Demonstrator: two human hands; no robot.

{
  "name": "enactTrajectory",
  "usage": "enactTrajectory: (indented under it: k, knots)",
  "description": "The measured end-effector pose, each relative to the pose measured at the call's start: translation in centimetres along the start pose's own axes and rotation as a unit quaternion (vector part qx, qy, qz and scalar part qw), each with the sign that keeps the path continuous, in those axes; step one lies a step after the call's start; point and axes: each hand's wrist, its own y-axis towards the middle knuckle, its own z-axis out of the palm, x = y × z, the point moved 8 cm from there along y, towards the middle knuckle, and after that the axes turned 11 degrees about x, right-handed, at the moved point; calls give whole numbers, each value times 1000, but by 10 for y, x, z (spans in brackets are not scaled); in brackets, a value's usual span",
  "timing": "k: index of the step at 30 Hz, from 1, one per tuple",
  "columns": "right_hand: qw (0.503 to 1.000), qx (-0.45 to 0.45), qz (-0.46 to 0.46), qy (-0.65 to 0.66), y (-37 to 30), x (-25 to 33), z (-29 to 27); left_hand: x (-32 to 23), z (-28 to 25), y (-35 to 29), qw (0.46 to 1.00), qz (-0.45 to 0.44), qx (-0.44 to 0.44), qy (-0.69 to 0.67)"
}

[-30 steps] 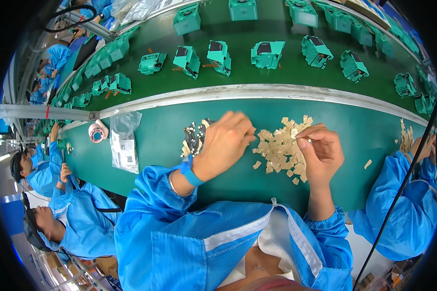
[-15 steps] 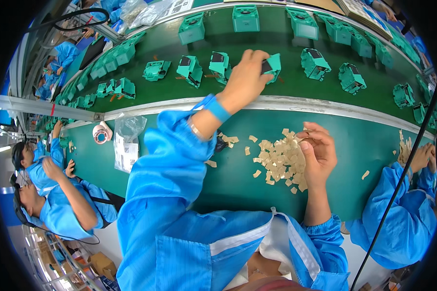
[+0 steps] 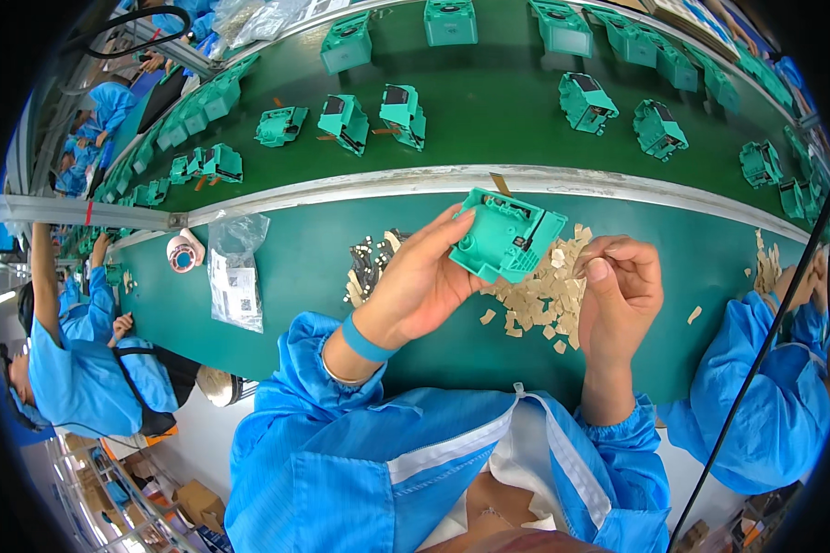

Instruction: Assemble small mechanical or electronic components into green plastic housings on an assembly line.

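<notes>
A: Your left hand (image 3: 424,276)?
B: Partly curled, gripping the green housing (image 3: 503,238) by its side, open face up, above the bench (image 3: 314,240).
A: And your right hand (image 3: 623,295)?
B: Thumb and fingertips nearly together beside the beige pieces (image 3: 539,304); I can't tell whether you pinch one.

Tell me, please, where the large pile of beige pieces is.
In the head view, the beige pile lies right of centre on the green table, just left of the right hand.
</notes>
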Motion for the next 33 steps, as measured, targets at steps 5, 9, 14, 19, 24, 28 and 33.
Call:
enactTrajectory:
  k: [5, 9, 14, 19, 24, 28, 33]
  knots:
    - [1000, 20, -1, -16, 0, 10, 6, 10, 4, -7, 998, 4, 34, -50]
    - [997, 18, 79, -9, -4, 4, 10, 4, 7, -15, 994, 92, -10, 63]
    - [987, 20, 159, -10, -7, -1, 9, -2, 6, -20, 967, 171, -71, 174]
    - [981, 39, 187, -26, -4, -5, 11, -13, 17, -28, 899, 264, -107, 332]
    - [979, 41, 193, -43, -4, -8, 9, -13, 26, -28, 874, 271, -108, 387]
    - [978, 37, 201, -40, -5, -8, 9, -12, 30, -28, 867, 275, -103, 402]
    - [977, 43, 195, -77, -3, -5, 6, -12, 33, -26, 857, 275, -106, 423]
